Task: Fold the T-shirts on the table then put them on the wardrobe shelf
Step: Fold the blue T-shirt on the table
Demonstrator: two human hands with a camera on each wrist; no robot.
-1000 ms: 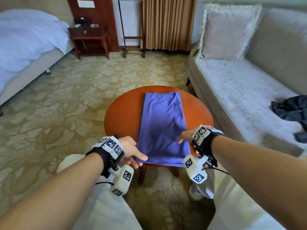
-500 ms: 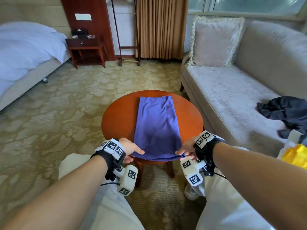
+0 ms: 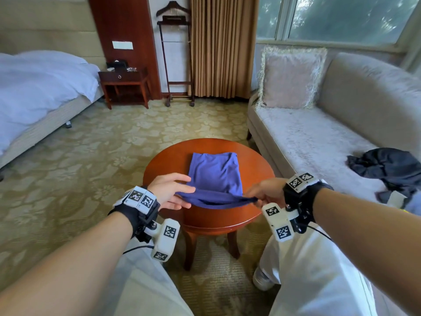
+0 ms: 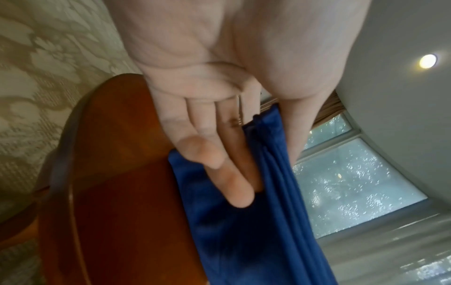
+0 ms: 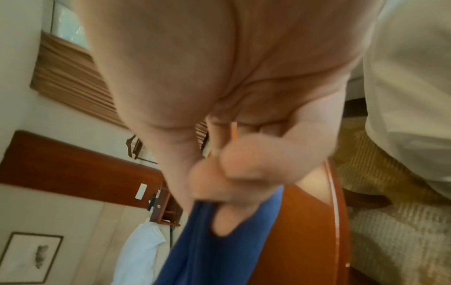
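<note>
A blue T-shirt (image 3: 215, 174) folded into a long strip lies on the round wooden table (image 3: 166, 165). Its near end is lifted off the tabletop. My left hand (image 3: 175, 192) pinches the near left corner between thumb and fingers. My right hand (image 3: 262, 193) pinches the near right corner. In the left wrist view the blue T-shirt (image 4: 268, 202) runs between my thumb and fingers. In the right wrist view my curled fingers hold the blue T-shirt (image 5: 219, 256) above the table (image 5: 305, 221). A dark crumpled garment (image 3: 387, 169) lies on the sofa at the right.
A beige sofa (image 3: 319, 137) with a fringed cushion (image 3: 291, 77) stands right of the table. A bed (image 3: 38, 87) is at the left, a nightstand (image 3: 125, 85) and a valet stand (image 3: 175, 53) at the back. Patterned carpet surrounds the table.
Both hands took hold of the shirt's near corners and raised the near end off the table, carrying it toward the far end. The head view rose and pulled back.
</note>
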